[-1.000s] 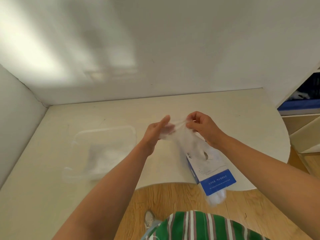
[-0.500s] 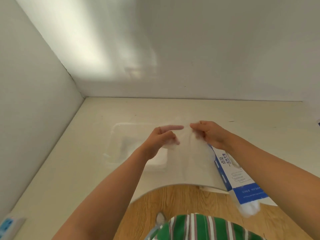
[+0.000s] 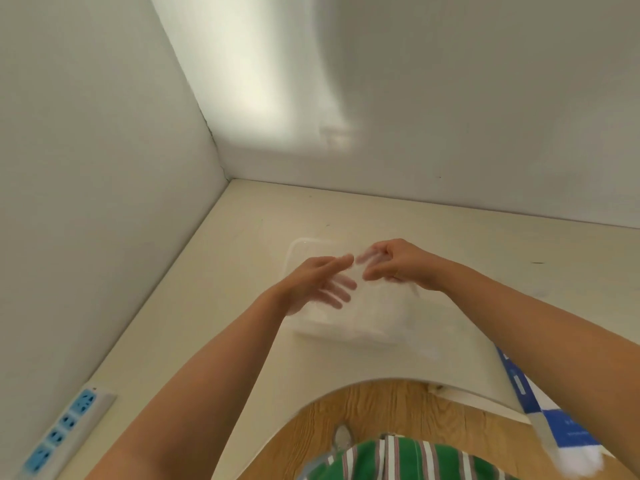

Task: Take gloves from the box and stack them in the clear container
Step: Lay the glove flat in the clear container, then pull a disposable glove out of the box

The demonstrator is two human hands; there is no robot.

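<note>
Two bare hands meet above the clear container [image 3: 294,249] on a pale table [image 3: 467,244], seen from the head camera. A thin, see-through glove [image 3: 384,306] drapes beneath them and sags over the container's near right side.

The left hand [image 3: 315,282] lies flat with fingers straight and spread, hazy as if veiled by the film. It is probably there to smooth the glove down so that it stacks level. The right hand [image 3: 401,263], just right of it over the container, has bent fingers and thumb aimed at the glove's upper edge. Motion blur hides whether they actually pinch it.

Something whitish lies inside the container under the glove, likely a stack begun, though it is too blurred to count.

The blue-and-white box [image 3: 564,433] sits well to the container's near right at the table's edge. It is partly hidden by the right forearm and appears to stay within reach for the next pull.

A power strip [image 3: 65,431] lies far to the container's near left, against the wall.
</note>
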